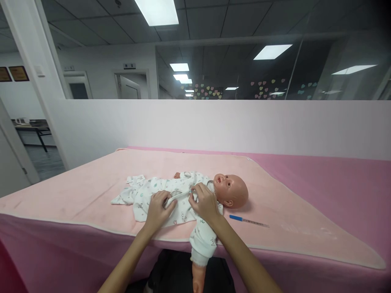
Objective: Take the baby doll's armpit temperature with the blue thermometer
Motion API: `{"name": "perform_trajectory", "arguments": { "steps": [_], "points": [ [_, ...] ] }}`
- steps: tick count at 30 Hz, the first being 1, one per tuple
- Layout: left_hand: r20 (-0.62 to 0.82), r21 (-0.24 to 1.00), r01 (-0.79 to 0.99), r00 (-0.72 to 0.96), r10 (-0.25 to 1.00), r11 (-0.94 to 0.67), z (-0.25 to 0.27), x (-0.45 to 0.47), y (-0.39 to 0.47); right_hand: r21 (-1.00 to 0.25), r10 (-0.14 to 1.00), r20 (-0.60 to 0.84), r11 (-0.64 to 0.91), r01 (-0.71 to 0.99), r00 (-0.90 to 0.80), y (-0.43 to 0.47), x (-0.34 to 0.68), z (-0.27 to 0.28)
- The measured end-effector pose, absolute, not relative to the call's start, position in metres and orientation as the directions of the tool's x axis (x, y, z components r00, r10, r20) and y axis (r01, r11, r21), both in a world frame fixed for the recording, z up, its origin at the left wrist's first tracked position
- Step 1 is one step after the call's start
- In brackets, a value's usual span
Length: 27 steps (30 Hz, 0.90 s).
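Observation:
A baby doll lies on its back, head to the right, dressed in a white printed baby outfit. Its near arm sticks out over the table edge towards me. With fingers pinched, my left hand grips the outfit's front edge over the belly. Higher up, at the chest, my right hand pinches the same edge, which is stretched as a pale strip between both hands. A slim clear stick with a blue end, like a thermometer, rests beside the doll's head.
A peach blanket lies over a pink-covered table. Behind it stands a low white wall with glass above. At the far left, a doorway shows a desk. Something black is below the table's front edge.

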<state>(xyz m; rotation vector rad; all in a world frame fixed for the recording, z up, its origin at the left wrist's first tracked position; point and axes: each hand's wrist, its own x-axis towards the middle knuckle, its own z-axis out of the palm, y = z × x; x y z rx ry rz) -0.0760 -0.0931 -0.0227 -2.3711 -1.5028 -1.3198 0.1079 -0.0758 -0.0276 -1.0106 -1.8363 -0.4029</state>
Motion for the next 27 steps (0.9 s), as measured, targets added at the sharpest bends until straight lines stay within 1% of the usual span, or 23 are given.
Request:
{"name": "perform_trajectory", "arguments": {
  "steps": [2,4,7,13,15,21,24,27],
  "points": [
    [0.681,0.394,0.747,0.154,0.716,-0.535,-0.022,-0.076,-0.095,-0.096,0.429,0.87,0.634,0.768,-0.245,-0.077,0.1,-0.02],
    [0.695,0.4,0.733,0.149,0.703,-0.55,-0.021,-0.076,-0.096,-0.074,0.406,0.861,0.695,0.716,-0.305,-0.078,0.088,-0.013],
    [0.728,0.407,0.698,0.141,0.671,-0.589,-0.022,-0.077,-0.097,-0.122,0.408,0.852,0.764,0.634,-0.328,-0.077,0.069,-0.008],
    [0.731,0.388,0.695,0.167,0.661,-0.605,-0.025,-0.076,-0.098,-0.263,0.481,0.835,0.775,0.575,-0.268,-0.078,0.066,-0.019],
    [0.714,0.397,0.695,0.177,0.677,-0.6,-0.026,-0.076,-0.098,-0.28,0.494,0.828,0.775,0.566,-0.267,-0.08,0.07,-0.021],
    [0.694,0.445,0.707,0.116,0.711,-0.55,-0.028,-0.076,-0.096,-0.35,0.53,0.822,0.759,0.549,-0.207,-0.083,0.073,-0.02],
    [0.683,0.423,0.737,0.123,0.72,-0.527,-0.027,-0.075,-0.096,-0.385,0.546,0.818,0.755,0.53,-0.183,-0.082,0.073,-0.021],
    [0.68,0.387,0.748,0.165,0.715,-0.54,-0.025,-0.073,-0.096,-0.393,0.553,0.814,0.751,0.53,-0.18,-0.079,0.072,-0.023]
  ]
}}
